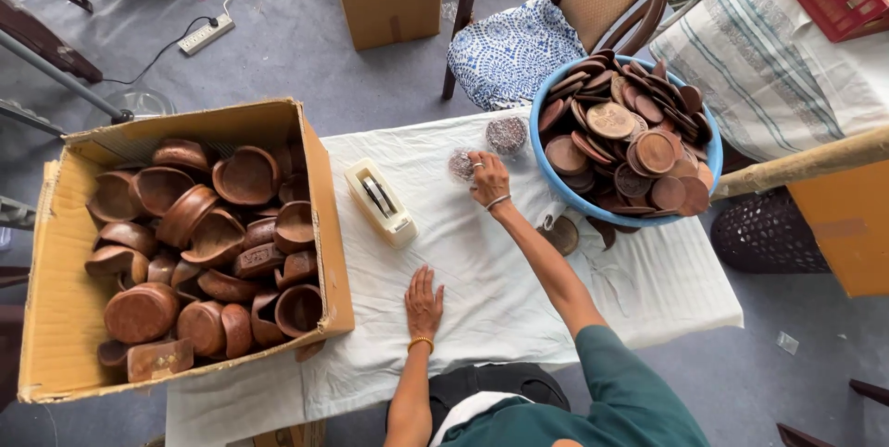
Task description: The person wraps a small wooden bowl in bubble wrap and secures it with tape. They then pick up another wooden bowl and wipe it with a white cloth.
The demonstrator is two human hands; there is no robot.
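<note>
Near the upper middle of the frame, the right hand (pixel 488 178) is reaching across the white-clothed tabletop (pixel 500 289), its fingers closing together on a small round patterned disc (pixel 461 165) lying flat beside a second disc (pixel 507 135). The disc looks thin, stiff and light, probably best pinched at its rim. The left hand (pixel 423 303) is resting flat, fingers apart, at lower middle. A blue basin (pixel 546 178) of brown lids is sitting at the right.
</note>
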